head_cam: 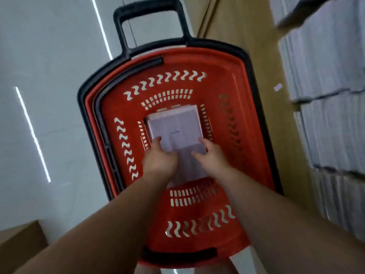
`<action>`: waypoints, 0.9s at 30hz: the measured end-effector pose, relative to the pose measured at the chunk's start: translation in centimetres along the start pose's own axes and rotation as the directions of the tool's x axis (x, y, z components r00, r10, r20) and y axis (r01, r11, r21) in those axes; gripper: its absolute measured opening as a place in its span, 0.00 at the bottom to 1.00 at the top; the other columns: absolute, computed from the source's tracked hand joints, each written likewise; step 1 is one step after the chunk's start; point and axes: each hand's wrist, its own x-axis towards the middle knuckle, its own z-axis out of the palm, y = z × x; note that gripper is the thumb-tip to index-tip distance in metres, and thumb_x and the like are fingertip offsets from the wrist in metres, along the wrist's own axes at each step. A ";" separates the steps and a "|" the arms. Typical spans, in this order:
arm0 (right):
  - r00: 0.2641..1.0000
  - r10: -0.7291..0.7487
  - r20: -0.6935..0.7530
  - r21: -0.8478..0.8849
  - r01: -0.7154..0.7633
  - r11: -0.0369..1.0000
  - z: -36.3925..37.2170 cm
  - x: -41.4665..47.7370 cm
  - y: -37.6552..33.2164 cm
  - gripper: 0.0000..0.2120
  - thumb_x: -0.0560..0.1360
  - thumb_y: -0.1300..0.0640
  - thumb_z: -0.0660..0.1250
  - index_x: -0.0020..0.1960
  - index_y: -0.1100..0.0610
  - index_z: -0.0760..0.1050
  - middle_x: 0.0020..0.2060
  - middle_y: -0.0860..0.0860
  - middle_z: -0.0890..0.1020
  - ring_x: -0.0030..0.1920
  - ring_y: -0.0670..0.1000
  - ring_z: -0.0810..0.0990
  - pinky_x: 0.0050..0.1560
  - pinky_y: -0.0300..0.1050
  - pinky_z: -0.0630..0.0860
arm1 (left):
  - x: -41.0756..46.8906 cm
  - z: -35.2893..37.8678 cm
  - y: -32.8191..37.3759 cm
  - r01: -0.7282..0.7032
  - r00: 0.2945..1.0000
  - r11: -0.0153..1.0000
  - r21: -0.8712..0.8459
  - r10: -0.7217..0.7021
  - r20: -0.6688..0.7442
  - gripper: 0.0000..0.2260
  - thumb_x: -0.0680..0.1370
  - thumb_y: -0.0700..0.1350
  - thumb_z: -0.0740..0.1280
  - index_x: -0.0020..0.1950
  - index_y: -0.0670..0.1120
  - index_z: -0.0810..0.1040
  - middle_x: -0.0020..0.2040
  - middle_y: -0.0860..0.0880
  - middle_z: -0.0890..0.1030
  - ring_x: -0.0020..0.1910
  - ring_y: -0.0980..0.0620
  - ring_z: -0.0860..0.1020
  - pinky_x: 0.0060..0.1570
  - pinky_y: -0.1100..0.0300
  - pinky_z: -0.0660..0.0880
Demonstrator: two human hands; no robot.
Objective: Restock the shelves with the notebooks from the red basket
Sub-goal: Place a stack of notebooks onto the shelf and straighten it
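Both grips, left hand [158, 162] and right hand [213, 158], curl round opposite sides of notebooks [175, 128] in red basket [248, 139].

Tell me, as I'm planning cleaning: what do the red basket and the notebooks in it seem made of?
The red basket looks like dull moulded plastic; its cut-out slots suggest it. The notebooks are probably paper under glossy clear wrap, judging by pale glare.

No readable text
Small dark print on the top notebook [174, 123]; too blurred to make out
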 end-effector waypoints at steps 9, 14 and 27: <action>0.998 -0.031 -0.047 -0.058 0.028 0.998 2.9 7.5 4.1 0.46 0.64 0.36 0.63 0.81 0.45 0.58 0.71 0.57 0.74 0.69 0.59 0.74 0.70 0.55 0.72 | 7.0 5.0 -3.1 0.100 0.987 0.974 -0.201 -0.123 -0.106 0.39 0.77 0.46 0.71 0.79 0.63 0.51 0.68 0.45 0.74 0.65 0.38 0.76 0.56 0.36 0.79; 1.000 -0.014 -0.026 0.013 0.015 1.000 3.1 8.6 4.0 0.35 0.79 0.49 0.65 0.80 0.34 0.51 0.74 0.54 0.70 0.70 0.58 0.73 0.71 0.59 0.71 | 8.1 6.0 -4.7 0.030 0.992 0.982 -0.184 -0.052 -0.112 0.42 0.79 0.42 0.69 0.80 0.64 0.43 0.70 0.48 0.73 0.69 0.41 0.74 0.57 0.41 0.77; 0.994 0.008 -0.107 0.074 -0.001 0.997 5.1 8.3 3.9 0.41 0.75 0.45 0.64 0.78 0.33 0.42 0.78 0.55 0.65 0.75 0.59 0.67 0.76 0.58 0.64 | 8.1 7.1 -4.7 0.021 0.979 0.985 -0.170 -0.055 -0.195 0.46 0.77 0.51 0.71 0.75 0.73 0.37 0.69 0.43 0.70 0.68 0.36 0.73 0.56 0.31 0.77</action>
